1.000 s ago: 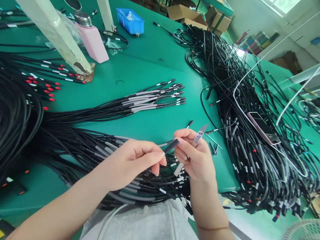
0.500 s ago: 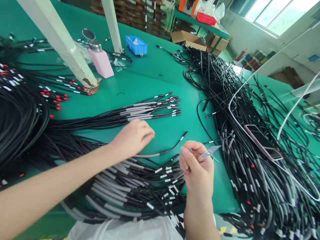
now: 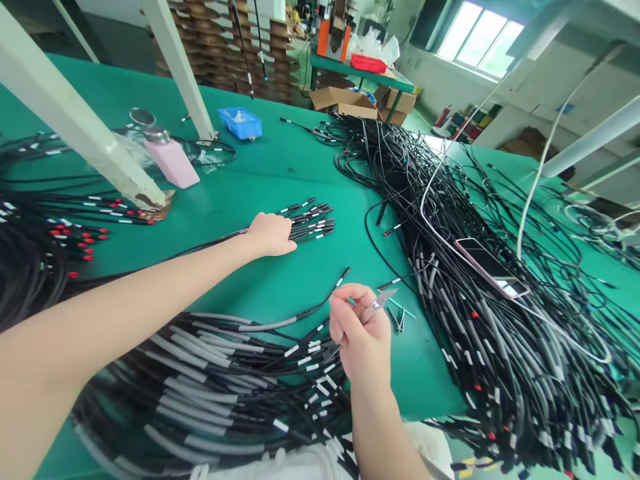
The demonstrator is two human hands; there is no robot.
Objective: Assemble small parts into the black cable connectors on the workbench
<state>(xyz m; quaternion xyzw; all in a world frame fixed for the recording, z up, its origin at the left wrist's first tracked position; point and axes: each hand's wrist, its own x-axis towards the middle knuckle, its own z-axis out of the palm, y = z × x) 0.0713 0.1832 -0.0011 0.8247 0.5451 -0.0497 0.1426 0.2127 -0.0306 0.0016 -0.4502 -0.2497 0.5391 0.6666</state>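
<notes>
My left hand [image 3: 271, 235] lies over the smaller bundle of black cables [image 3: 315, 222], its fingers curled round them just behind the white-labelled ends. My right hand [image 3: 364, 333] is closed in front of me, thumb against forefinger. A pointed silver metal blade [image 3: 379, 303] sticks out of it to the right; its exact kind I cannot make out. Below and left of the right hand lies a larger pile of black cables with grey ribbed sleeves [image 3: 210, 373]. One sleeved cable [image 3: 280, 325] lies apart along its top, its tip just above the right hand.
A thick heap of black cables [image 3: 420, 200] covers the right side, with a phone [image 3: 490, 267] on it. Thin green pieces [image 3: 401, 308] lie beside the right hand. White posts [image 3: 180, 67], a pink bottle [image 3: 171, 162] and a blue bin [image 3: 241, 124] stand at back left.
My left hand has moved forward from in front of the smaller cable bundle and closed over it. The right hand keeps its hold on the blade. The view has tilted up and shifted right.
</notes>
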